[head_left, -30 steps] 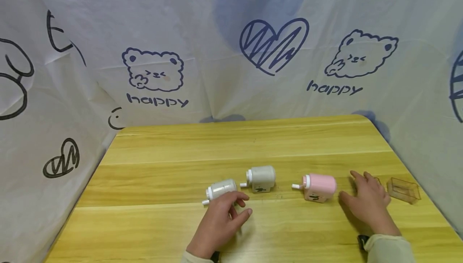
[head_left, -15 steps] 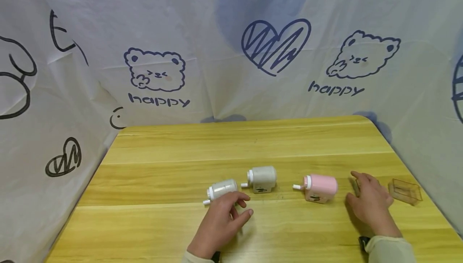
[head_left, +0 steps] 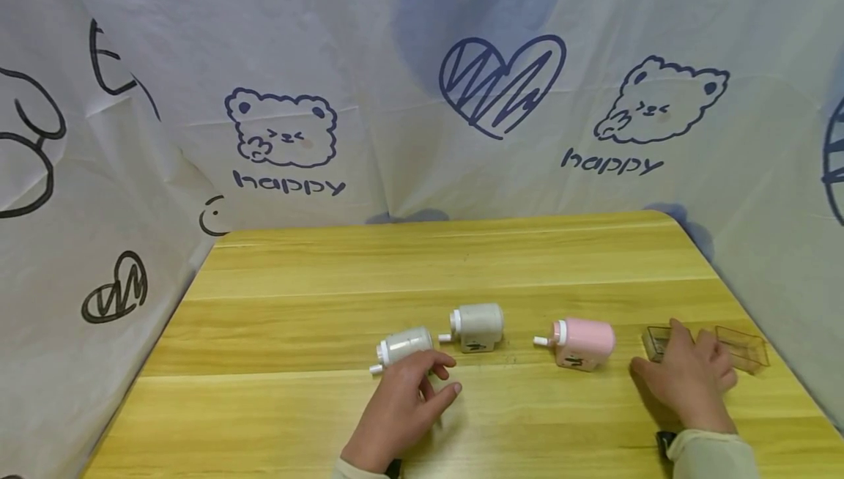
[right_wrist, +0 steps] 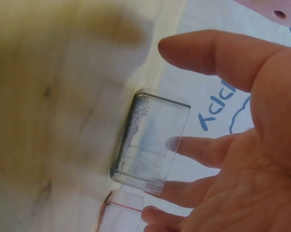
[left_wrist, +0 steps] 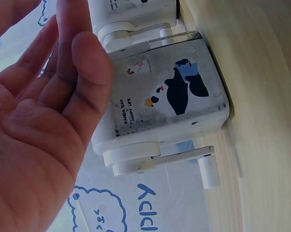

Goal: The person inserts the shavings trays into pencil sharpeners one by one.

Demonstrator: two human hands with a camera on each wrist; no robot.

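Note:
My left hand (head_left: 407, 407) lies beside the nearer white hand-crank pencil sharpener (head_left: 399, 343) with loosely bent fingers, partly covering it in the head view. Whether it touches the sharpener is unclear. In the left wrist view a panda print shows on a white sharpener (left_wrist: 165, 92) with a crank. My right hand (head_left: 691, 380) hovers about a clear, dark-edged shavings drawer (head_left: 656, 346). Its thumb stands well apart from the drawer, while some fingertips (right_wrist: 172, 143) show behind or against the clear wall in the right wrist view. Grey shavings dust coats part of that drawer's inside.
A second white sharpener (head_left: 480, 327) and a pink sharpener (head_left: 584, 343) lie between the hands, cranks to the left. An orange-edged clear drawer (head_left: 748, 351) is just right of my right hand. The wooden table (head_left: 330, 266) meets a printed cloth (head_left: 395, 113) behind.
My right hand has shifted to the right, its fingers bending more, and the dark-edged drawer has come into view at its left. The left hand and sharpeners stay put.

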